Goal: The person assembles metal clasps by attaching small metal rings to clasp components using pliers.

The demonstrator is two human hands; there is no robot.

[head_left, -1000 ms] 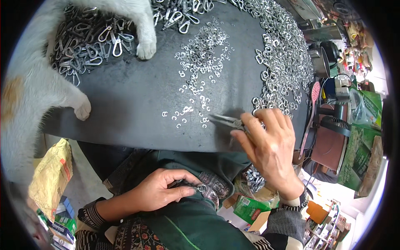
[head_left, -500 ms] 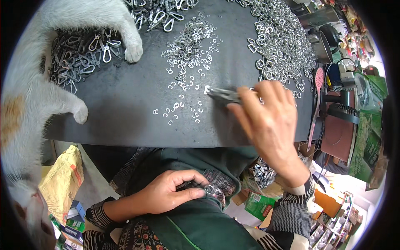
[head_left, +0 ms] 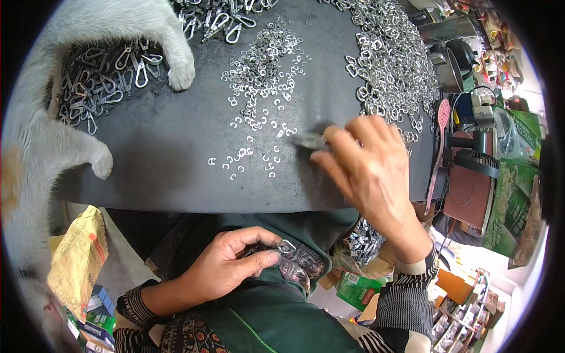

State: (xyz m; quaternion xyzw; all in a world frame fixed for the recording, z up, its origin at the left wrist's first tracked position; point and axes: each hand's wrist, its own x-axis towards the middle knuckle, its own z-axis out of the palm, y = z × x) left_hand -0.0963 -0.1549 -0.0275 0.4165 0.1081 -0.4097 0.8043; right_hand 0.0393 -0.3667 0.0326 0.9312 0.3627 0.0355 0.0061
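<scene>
My right hand [head_left: 372, 167] is closed around a pair of pliers [head_left: 310, 141], reaching over the dark tabletop from the right. Motion blurs the jaws, so I cannot tell whether they grip anything. Just left of their tips lie small open C-shaped metal rings [head_left: 242, 153], which thicken into a heap [head_left: 262, 65] farther back. Down over my lap, my left hand [head_left: 226, 263] pinches a small metal loop [head_left: 286, 246] between thumb and forefinger. The loop sticks out past the fingertips; whatever else is in that palm is hidden.
A white cat [head_left: 41, 117] stretches along the left edge, two legs on the dark table [head_left: 159, 170]. Snap hooks [head_left: 118, 76] are piled beside its paws and at the back. Metal links [head_left: 394, 65] cover the right side. A pink brush [head_left: 440, 135] and small fan [head_left: 477, 162] are beyond.
The pliers in my right hand have shifted slightly down and left. My left hand has risen a little, and the metal loop shows more clearly. The whole view has shifted slightly.
</scene>
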